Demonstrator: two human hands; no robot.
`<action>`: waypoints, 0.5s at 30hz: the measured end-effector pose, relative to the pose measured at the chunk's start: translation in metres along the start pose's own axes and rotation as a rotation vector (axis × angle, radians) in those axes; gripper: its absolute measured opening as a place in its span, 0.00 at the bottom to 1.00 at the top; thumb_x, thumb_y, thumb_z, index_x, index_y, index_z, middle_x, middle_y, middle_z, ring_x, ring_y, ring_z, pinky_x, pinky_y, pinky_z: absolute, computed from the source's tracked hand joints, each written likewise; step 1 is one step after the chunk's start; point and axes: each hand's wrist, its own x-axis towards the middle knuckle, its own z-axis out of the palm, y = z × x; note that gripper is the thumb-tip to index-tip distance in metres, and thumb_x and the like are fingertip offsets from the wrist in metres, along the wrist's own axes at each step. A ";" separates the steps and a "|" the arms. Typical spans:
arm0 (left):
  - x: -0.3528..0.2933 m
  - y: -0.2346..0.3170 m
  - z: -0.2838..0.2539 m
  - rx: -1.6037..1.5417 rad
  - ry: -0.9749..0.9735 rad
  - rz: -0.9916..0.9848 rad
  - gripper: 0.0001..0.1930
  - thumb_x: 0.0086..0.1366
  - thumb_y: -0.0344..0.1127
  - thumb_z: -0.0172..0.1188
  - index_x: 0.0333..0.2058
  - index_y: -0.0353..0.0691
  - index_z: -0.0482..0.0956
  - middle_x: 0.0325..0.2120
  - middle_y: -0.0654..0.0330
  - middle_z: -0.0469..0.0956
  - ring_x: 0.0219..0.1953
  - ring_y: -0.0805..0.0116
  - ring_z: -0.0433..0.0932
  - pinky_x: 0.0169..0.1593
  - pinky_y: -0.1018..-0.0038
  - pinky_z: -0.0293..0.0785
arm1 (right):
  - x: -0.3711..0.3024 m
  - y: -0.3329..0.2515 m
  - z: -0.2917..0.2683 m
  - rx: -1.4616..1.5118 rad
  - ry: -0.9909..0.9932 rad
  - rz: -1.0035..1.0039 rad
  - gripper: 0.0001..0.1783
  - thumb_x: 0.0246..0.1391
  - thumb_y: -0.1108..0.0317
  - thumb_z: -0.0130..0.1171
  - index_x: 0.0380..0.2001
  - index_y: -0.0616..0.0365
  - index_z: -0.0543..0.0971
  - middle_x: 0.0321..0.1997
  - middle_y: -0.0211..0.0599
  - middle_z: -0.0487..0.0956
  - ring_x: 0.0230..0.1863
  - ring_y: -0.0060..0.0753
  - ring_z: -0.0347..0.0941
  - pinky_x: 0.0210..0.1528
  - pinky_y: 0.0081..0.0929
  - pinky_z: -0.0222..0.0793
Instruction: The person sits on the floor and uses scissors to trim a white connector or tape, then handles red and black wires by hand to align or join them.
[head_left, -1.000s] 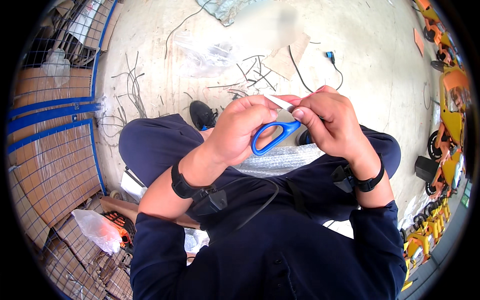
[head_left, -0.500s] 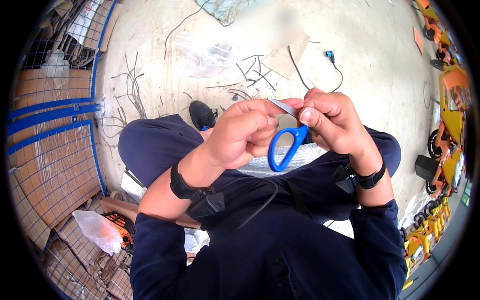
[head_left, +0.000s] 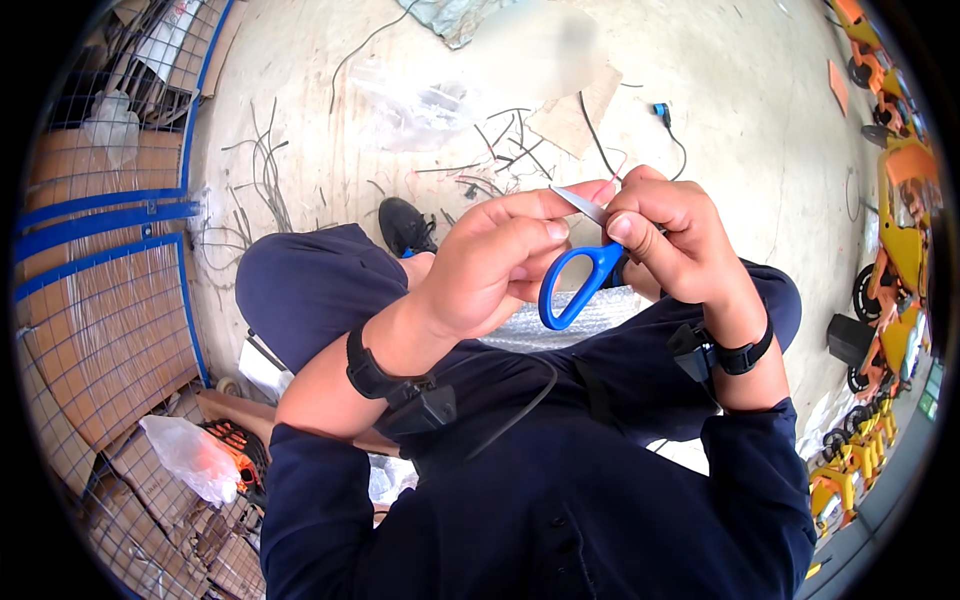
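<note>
A pair of scissors [head_left: 592, 272] with a blue handle is in my right hand [head_left: 668, 232], its blade pointing up and left between my two hands. The right thumb presses on the metal just above the handle. My left hand [head_left: 490, 258] is closed beside the blade, with its index finger stretched toward the right fingertips. Whatever the left fingers hold, if anything, is too small to make out. A dark cable [head_left: 594, 130] runs over the floor toward my right fingers, and a thin reddish wire [head_left: 620, 160] shows near its end.
Cut black cable pieces [head_left: 265, 180] lie on the floor, near clear plastic [head_left: 425, 105] and a cardboard sheet [head_left: 575, 110]. On the left stands a blue mesh cage [head_left: 110, 330] holding cartons. Yellow-orange wheeled machines [head_left: 905, 225] line the right. Silver bubble wrap [head_left: 550, 325] lies between my legs.
My left fingers have shifted slightly right and the thumb sits higher. The scissors have moved a little right and the handle slightly up, still in my right hand.
</note>
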 end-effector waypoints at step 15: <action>0.002 -0.003 0.010 0.132 0.094 0.035 0.21 0.69 0.29 0.47 0.59 0.28 0.65 0.19 0.67 0.68 0.18 0.83 0.62 0.23 0.84 0.60 | 0.002 -0.007 -0.001 -0.146 0.009 -0.102 0.07 0.57 0.68 0.57 0.28 0.57 0.80 0.21 0.32 0.77 0.23 0.37 0.71 0.37 0.28 0.64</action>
